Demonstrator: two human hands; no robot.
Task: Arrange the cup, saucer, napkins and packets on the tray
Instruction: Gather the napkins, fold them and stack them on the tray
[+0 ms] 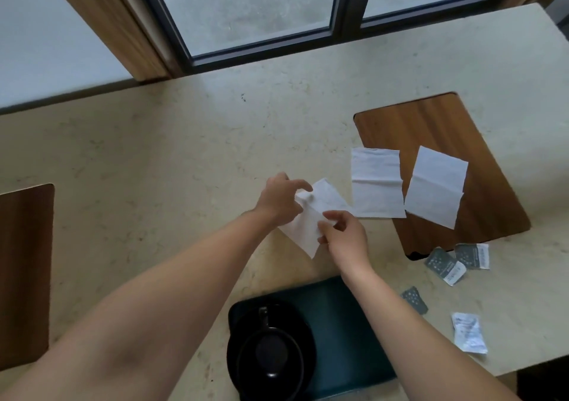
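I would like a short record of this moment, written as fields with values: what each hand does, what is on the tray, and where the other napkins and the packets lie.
left hand: grip on the far end of a napkin, above the counter
right hand: grip on the near edge of the same napkin
tray: dark, near edge of the counter; holds black cup on black saucer
other napkins: two, flat; one partly on the wooden board, one fully on it
packets: four, on the counter right of the tray, e.g.
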